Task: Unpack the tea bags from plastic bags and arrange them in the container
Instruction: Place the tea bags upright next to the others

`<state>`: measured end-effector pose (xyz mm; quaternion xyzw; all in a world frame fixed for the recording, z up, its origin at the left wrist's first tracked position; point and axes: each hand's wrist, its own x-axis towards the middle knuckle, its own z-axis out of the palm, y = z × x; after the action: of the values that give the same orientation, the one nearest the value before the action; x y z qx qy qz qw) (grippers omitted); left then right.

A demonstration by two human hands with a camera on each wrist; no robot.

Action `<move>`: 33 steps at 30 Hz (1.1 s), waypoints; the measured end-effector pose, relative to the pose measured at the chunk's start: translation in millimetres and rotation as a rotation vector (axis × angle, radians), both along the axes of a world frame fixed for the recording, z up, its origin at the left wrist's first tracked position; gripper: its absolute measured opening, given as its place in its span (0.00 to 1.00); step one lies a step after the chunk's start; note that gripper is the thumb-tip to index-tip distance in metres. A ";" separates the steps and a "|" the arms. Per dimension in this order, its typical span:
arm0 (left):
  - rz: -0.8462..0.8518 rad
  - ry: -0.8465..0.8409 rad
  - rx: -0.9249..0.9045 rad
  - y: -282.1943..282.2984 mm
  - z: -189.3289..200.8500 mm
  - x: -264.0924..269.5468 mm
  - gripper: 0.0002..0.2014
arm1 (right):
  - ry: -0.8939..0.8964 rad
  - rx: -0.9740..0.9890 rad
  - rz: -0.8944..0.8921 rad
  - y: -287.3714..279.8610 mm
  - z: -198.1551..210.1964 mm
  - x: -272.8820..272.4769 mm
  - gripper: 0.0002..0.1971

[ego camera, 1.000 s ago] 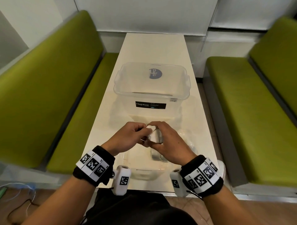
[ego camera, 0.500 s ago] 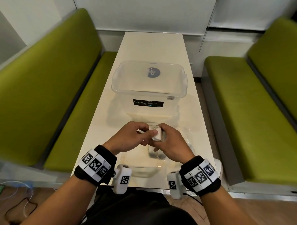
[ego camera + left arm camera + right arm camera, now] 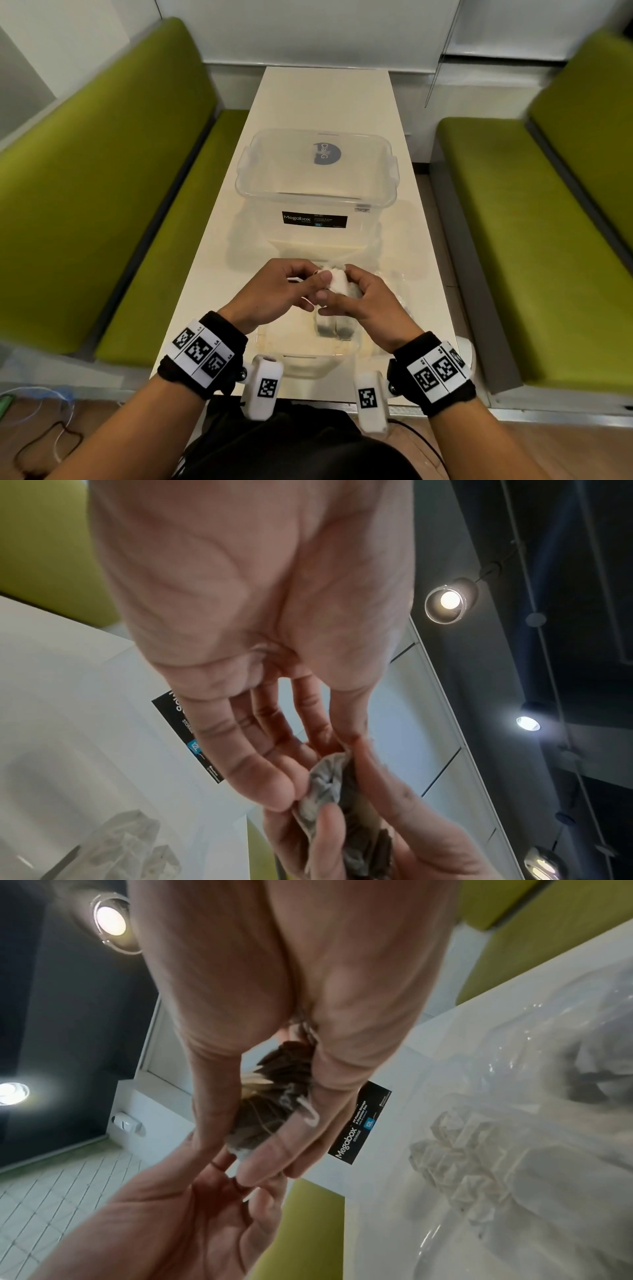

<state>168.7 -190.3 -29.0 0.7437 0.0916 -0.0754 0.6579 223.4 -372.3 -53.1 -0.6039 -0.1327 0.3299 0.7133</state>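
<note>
Right hand (image 3: 364, 301) cups a small bundle of white paper tea bags (image 3: 337, 289), fingers curled round it; left hand (image 3: 279, 296) pinches its near-left end. Bundle's orientation unclear, held above the cream tabletop (image 3: 212, 284). Beyond: clear plastic lidded container (image 3: 318, 178). Right: crumpled clear plastic bags (image 3: 514, 1123).

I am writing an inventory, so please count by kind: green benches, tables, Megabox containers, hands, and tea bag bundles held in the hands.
Green benches: 2
Table: 1
Megabox container: 1
Hands: 2 (left hand, right hand)
Tea bag bundle, gripped by both hands: 1
Total: 7
</note>
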 end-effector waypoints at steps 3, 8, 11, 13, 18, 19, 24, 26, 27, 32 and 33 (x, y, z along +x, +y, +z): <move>0.025 -0.012 -0.058 -1.3 -0.3 0.8 0.18 | 0.051 0.054 -0.011 -1.0 1.9 0.4 0.12; 0.043 -0.027 -0.060 0.5 -0.8 -1.4 0.11 | 0.218 0.135 -0.044 -1.8 4.2 1.9 0.12; 0.055 -0.026 -0.072 1.2 -0.8 -2.4 0.10 | 0.300 0.166 -0.080 -2.5 3.6 3.8 0.14; 0.060 -0.024 -0.075 1.1 -0.5 -2.7 0.10 | 0.337 0.180 -0.094 -3.1 3.1 4.2 0.16; 0.078 -0.030 -0.069 0.9 1.2 -3.7 0.09 | 0.261 0.130 -0.026 -2.7 0.2 4.4 0.17; 0.082 -0.031 -0.059 1.1 1.5 -3.7 0.10 | 0.233 0.111 -0.024 -2.2 -1.6 5.1 0.19; 0.040 -0.078 0.107 7.6 6.8 -0.5 0.08 | 0.066 -0.008 -0.069 -0.1 -4.6 7.9 0.12; -0.008 -0.109 0.250 12.2 10.7 2.4 0.06 | 0.004 -0.044 -0.065 -0.6 -5.9 9.7 0.13; -0.029 -0.113 0.325 14.6 12.8 4.0 0.06 | -0.021 -0.061 -0.057 -0.9 -6.4 10.6 0.14; -0.140 -0.126 0.617 24.0 24.8 12.8 0.04 | -0.112 -0.090 -0.060 -1.1 -9.2 14.0 0.18; -0.155 -0.131 0.643 24.7 27.9 14.1 0.04 | -0.134 -0.108 -0.072 -0.8 -10.2 15.0 0.17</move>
<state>182.8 -165.6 -1.1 0.9213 0.0113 -0.0446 0.3862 238.4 -373.1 -63.3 -0.6666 -0.1406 0.2696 0.6806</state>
